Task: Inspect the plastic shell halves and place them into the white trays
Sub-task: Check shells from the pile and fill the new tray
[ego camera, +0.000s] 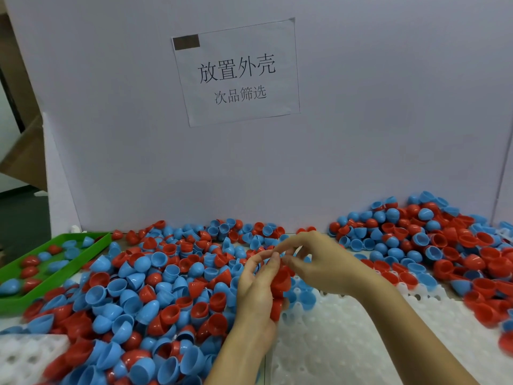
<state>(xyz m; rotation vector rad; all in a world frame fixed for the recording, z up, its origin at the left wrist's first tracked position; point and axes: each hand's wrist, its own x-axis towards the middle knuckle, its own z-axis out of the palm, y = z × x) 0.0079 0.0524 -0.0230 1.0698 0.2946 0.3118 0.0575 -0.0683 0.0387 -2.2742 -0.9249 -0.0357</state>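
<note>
A big heap of red and blue plastic shell halves [155, 284] covers the table. My left hand [255, 298] is closed around a stack of red shell halves [280, 284], held upright above the table's middle. My right hand [319, 262] meets it from the right, its fingertips pinching at the top of that stack; whether it holds a shell of its own is hidden. A white tray [347, 343] with round pockets lies under both hands, with a few blue halves [305, 298] sitting in it. Part of a second white tray [25, 354] shows at the lower left.
A green tray [47, 279] at the left holds several red and blue halves. More shells are piled at the right [433, 243]. A white board [361, 134] with a paper sign [238, 73] stands upright behind the table.
</note>
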